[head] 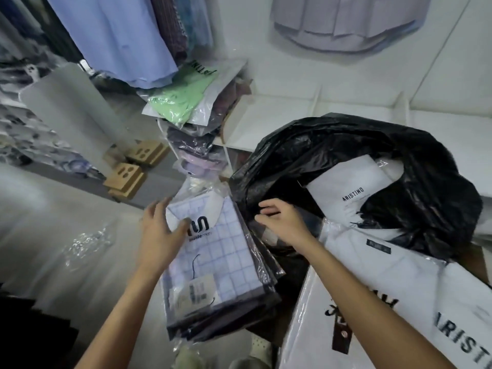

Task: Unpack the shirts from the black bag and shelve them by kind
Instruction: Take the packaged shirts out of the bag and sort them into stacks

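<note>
A big black bag lies open at centre right, with a white Aristino shirt pack showing in its mouth. My left hand rests flat on a white-and-blue checked shirt in clear wrap, the top of a stack of packed shirts; its fingers are spread and its thumb lies on the logo. My right hand is at the bag's near rim, fingers curled on the black plastic. More white Aristino packs lie at lower right, partly under my right forearm.
A tall pile of packed shirts topped by a green one stands behind the stack. White shelf compartments lie beyond the bag. Shirts hang overhead. Brown cardboard pieces and loose clear wrap sit at left.
</note>
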